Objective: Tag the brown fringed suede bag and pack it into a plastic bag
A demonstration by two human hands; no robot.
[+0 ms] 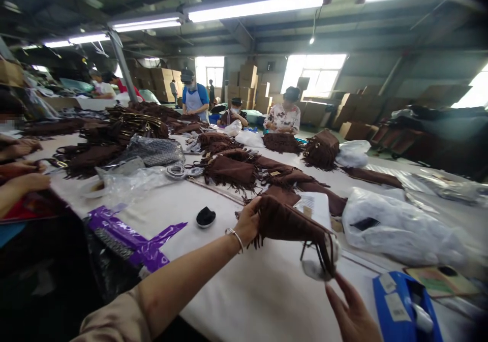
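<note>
Above the white bench [244, 286], near the middle of the head view, a brown fringed bag [290, 222] is held off the surface. Its long axis runs from ten o'clock down to four o'clock, the lower end pointing toward the right hand [353, 314], fringe and thin straps dangling there over a white wad of stuffing [314, 268]. The left hand [248, 222], a bracelet at its wrist, is clamped on the bag's upper left edge. The right hand sits at five o'clock from the bag, fingers spread apart and holding nothing, just beneath the hanging straps. At twelve o'clock lie more brown fringed bags [232, 172]; at three o'clock a clear plastic bag [400, 230]; at nine o'clock purple wrapping [133, 240].
</note>
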